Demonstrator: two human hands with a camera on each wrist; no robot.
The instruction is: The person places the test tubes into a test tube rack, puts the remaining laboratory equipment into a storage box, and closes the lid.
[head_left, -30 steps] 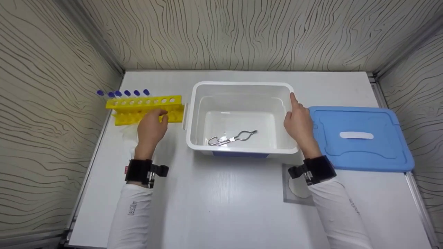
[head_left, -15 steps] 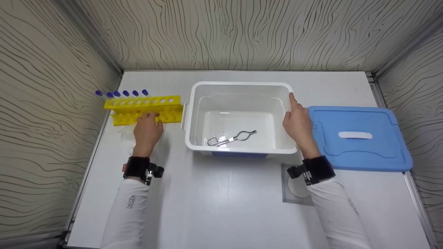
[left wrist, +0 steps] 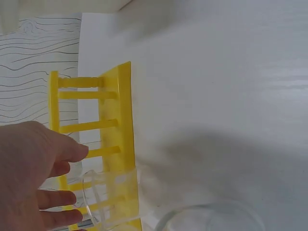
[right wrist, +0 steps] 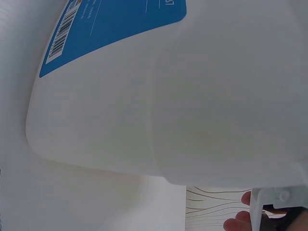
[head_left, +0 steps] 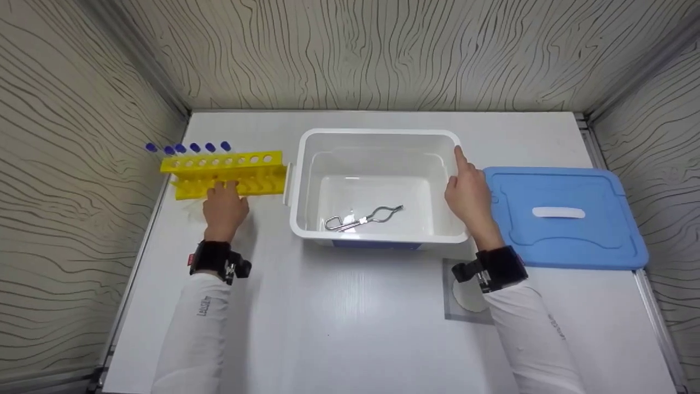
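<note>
My left hand (head_left: 225, 210), fingers loosely extended, reaches over the front of a yellow test tube rack (head_left: 262, 183). In the left wrist view a clear beaker-like vessel (left wrist: 115, 197) stands close to those fingers, in front of the rack. Several test tubes with blue caps (head_left: 195, 147) stick up along the rack's back. With the thumb inside and fingers outside, my right hand (head_left: 469, 194) grips the right rim of a white plastic storage box (head_left: 377, 238), the index finger lying along the rim. Inside the box, metal crucible tongs (head_left: 363, 220) lie on the floor.
A blue lid (head_left: 563, 241) with a white handle lies right of the box. Under the right forearm is a grey wire gauze square (head_left: 454, 314) with a white round centre. Another clear round rim (left wrist: 211, 207) shows low in the left wrist view. Patterned walls enclose the table.
My left hand has moved left and a little nearer along the rack's front, its fingers now pointing forward. The right hand stays on the box rim; the box and tongs have stayed put.
</note>
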